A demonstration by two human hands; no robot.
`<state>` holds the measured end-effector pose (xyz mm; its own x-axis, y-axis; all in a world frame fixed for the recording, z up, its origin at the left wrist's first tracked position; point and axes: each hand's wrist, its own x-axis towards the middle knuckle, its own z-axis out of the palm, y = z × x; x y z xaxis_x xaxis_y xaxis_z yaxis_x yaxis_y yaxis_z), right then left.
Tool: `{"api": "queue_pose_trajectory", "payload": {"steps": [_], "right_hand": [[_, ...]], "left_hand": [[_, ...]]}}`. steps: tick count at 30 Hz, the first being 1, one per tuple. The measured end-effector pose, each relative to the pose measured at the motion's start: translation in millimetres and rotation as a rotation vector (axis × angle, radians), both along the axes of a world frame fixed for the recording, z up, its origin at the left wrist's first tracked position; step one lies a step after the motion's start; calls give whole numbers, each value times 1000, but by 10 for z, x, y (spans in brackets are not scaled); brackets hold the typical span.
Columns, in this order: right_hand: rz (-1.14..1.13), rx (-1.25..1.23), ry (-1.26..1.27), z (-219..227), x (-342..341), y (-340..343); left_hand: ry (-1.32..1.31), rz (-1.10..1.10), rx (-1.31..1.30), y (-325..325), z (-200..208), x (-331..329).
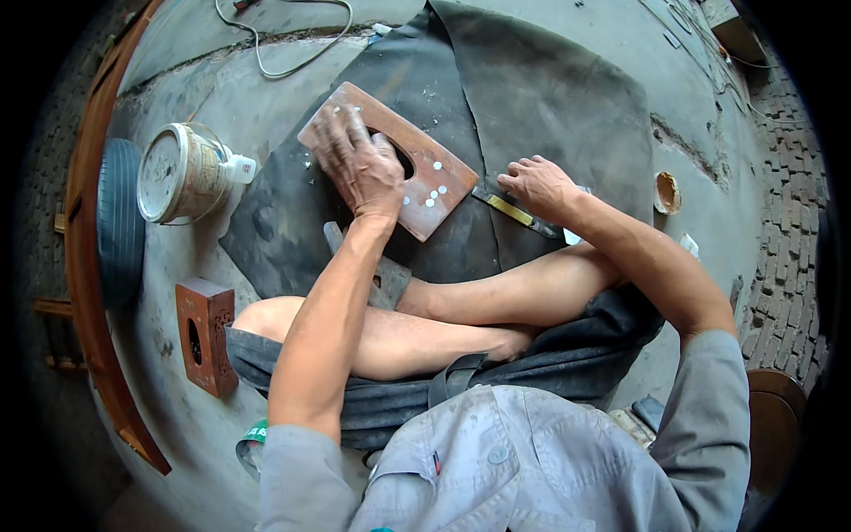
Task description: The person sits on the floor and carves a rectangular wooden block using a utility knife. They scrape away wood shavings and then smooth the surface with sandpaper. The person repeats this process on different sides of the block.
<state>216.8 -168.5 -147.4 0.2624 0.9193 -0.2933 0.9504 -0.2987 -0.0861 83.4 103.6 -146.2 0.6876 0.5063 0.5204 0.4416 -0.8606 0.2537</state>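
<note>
A reddish-brown wooden tissue box cover (409, 133) with an oval opening lies at an angle on the dark mat. White round dots are scattered on its upper face. My left hand (359, 168) rests on that face, fingers apart and slightly blurred, thumb beside the opening. To the right, my right hand (542, 188) hovers over the mat, apart from the box. Its fingers are curled together, and anything between them is hidden. A yellow-and-black utility knife (510, 210) lies between the box's right corner and this hand. Something white (572, 237) shows below my right wrist.
My crossed legs (425, 341) border the near side of the mat (558, 97), beside a flat grey tool (390, 282). At left stand a lidded bucket (164, 173), a tire (120, 222) and another carved wooden box (206, 337). A small round container (667, 193) sits at right.
</note>
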Motion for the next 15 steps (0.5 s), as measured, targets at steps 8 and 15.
{"api": "queue_pose_trajectory", "payload": {"steps": [8,15], "right_hand": [[-292,-93,178,168,-311,-24],[-194,78,278,-166,-346,-55]], "left_hand": [[267,-526,-179,-1013,184,-551],[324,-552,-106,-700,300,-618]]}}
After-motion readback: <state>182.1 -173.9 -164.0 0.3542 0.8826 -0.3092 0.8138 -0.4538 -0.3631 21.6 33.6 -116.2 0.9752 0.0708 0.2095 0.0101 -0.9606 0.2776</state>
